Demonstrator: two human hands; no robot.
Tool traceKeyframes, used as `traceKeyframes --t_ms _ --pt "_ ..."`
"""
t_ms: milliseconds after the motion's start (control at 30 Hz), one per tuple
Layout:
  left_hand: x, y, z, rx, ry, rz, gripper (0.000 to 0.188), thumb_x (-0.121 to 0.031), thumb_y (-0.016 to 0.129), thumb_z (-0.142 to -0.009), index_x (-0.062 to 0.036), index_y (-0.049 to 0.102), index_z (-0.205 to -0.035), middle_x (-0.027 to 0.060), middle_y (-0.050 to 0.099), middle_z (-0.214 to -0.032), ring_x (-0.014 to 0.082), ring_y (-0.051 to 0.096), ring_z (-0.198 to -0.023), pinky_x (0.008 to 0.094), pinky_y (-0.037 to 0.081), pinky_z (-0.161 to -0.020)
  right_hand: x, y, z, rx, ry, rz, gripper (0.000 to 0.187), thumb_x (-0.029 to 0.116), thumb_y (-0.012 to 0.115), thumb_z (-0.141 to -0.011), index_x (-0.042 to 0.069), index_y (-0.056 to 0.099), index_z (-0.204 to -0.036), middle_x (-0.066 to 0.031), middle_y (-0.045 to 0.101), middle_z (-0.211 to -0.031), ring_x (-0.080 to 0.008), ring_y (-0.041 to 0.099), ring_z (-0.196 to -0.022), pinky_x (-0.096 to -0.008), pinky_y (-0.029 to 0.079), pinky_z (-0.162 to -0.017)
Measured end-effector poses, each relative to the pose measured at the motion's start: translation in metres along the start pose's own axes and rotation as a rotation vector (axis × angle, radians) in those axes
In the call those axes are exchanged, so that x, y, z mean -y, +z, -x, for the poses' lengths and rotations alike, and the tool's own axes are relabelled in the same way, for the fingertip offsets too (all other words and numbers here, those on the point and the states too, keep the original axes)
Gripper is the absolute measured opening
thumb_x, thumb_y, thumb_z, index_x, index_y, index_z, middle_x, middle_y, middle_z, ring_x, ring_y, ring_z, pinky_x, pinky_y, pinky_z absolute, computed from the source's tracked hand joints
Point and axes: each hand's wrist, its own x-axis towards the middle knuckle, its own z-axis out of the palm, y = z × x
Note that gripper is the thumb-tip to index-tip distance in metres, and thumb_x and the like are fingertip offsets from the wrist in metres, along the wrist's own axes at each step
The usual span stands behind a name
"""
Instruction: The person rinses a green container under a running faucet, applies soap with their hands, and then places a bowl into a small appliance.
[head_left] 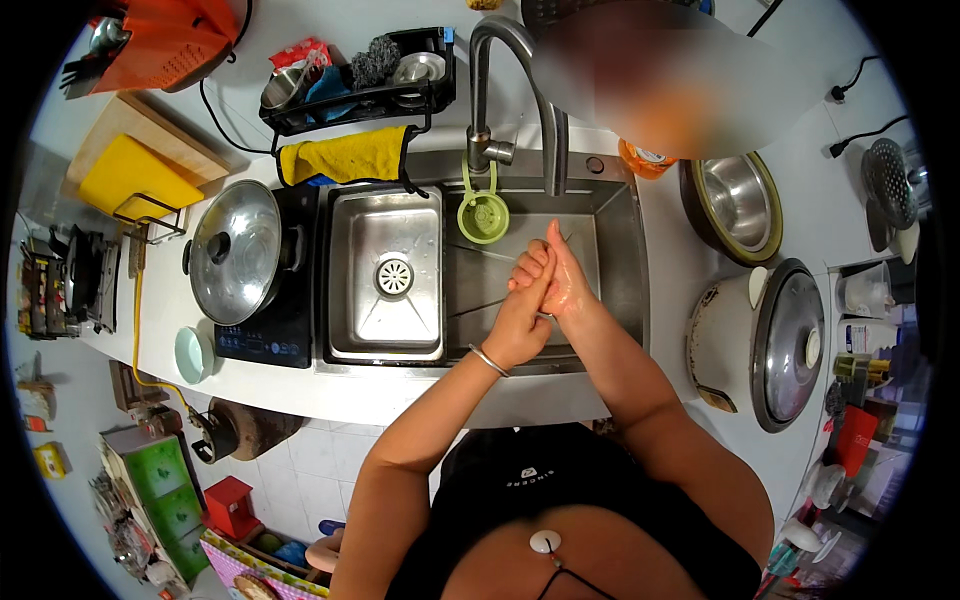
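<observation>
Over the larger right-hand basin [625,290] of the steel sink, my two hands are pressed together and look wet. My left hand [522,325], with a silver bangle [489,361] at its wrist, is closed against my right hand. Curled fingers of my right hand [568,285] lap over the left, its thumb pointing up. Parts of both palms are hidden where they meet. Just beyond them the grey tap [555,150] arches over the basin; whether water runs from it I cannot tell. A green strainer [484,218] hangs from the tap's base, left of my hands.
Left of the big basin is a smaller one with a drain [394,277]. A lidded pan [236,252] sits on a black cooktop [265,342]. A yellow cloth [345,157] hangs from a black rack [360,105]. Metal bowls [735,210] and a large lidded pot [790,345] stand on the right.
</observation>
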Motion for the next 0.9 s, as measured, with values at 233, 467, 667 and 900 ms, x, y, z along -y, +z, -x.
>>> traceKeyframes --t_ms 233,467,667,900 --pt "0.052 0.004 -0.01 -0.287 0.547 -0.799 0.071 -0.005 0.056 -0.068 0.0066 0.032 -0.134 0.0207 0.056 -0.101 0.0377 0.056 -0.085 0.0436 0.045 -0.075 -0.02 -0.008 -0.005 0.043 0.118 -0.069 0.071 0.07 0.044 -0.08 0.002 0.055 -0.1 -0.0112 0.057 -0.081 -0.0284 0.056 -0.076 -0.0408 0.046 -0.079" --pt "0.043 -0.003 -0.018 0.056 -0.134 -0.886 0.08 -0.032 0.067 -0.067 0.0067 0.036 -0.13 0.0192 0.058 -0.09 0.0328 0.06 -0.078 0.0387 0.048 -0.068 -0.017 -0.007 -0.018 -0.496 0.03 0.083 0.06 0.062 0.046 -0.085 0.005 0.06 -0.096 -0.0121 0.061 -0.079 -0.0221 0.059 -0.072 -0.0375 0.048 -0.073" --pt "0.086 -0.008 -0.015 -0.14 -0.647 0.206 0.052 -0.037 0.058 -0.083 0.0023 0.049 -0.115 0.0185 0.063 -0.094 0.0297 0.064 -0.073 0.0358 0.052 -0.067 0.072 0.027 -0.051 -0.29 -0.59 1.56 0.027 0.026 0.056 -0.088 0.001 0.062 -0.096 -0.0142 0.065 -0.086 -0.0279 0.061 -0.073 -0.0324 0.048 -0.062" --pt "0.065 0.015 -0.041 -0.359 -0.626 1.732 0.041 -0.036 0.046 -0.092 0.0001 0.052 -0.11 0.0209 0.059 -0.111 0.0335 0.058 -0.1 0.0429 0.047 -0.085 0.141 0.053 -0.108 0.1 -1.032 2.037 0.021 0.01 0.051 -0.077 0.005 0.057 -0.096 -0.0145 0.057 -0.087 -0.0315 0.054 -0.08 -0.0394 0.044 -0.073"
